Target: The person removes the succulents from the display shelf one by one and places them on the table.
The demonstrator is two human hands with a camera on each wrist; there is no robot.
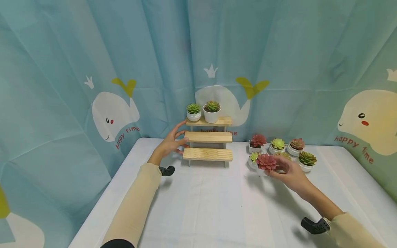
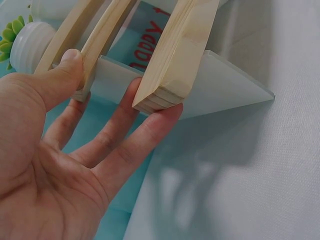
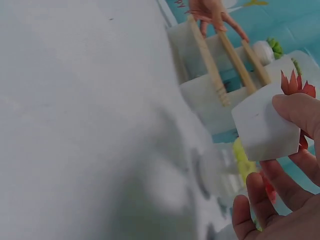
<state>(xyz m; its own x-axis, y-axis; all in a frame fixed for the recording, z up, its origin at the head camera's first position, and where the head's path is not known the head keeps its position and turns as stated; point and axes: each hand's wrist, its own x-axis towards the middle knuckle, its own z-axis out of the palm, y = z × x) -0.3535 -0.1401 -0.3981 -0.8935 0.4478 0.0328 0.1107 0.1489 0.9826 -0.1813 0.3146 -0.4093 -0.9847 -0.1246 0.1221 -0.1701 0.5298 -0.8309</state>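
Note:
A three-step wooden shelf with white side panels stands at the back of the table. My left hand grips its left end; in the left wrist view, the thumb and fingers are spread about the ends of the planks. On the top plank are two green succulents in white pots, a rounded one and a taller one. My right hand holds a red succulent above the table, pinching its angular white pot. That pot is mostly hidden in the head view.
Several potted succulents stand at the right, among them a dark red one, a yellow-green one, a pinkish one and a dark green one. A blue curtain with whale prints hangs behind the white table.

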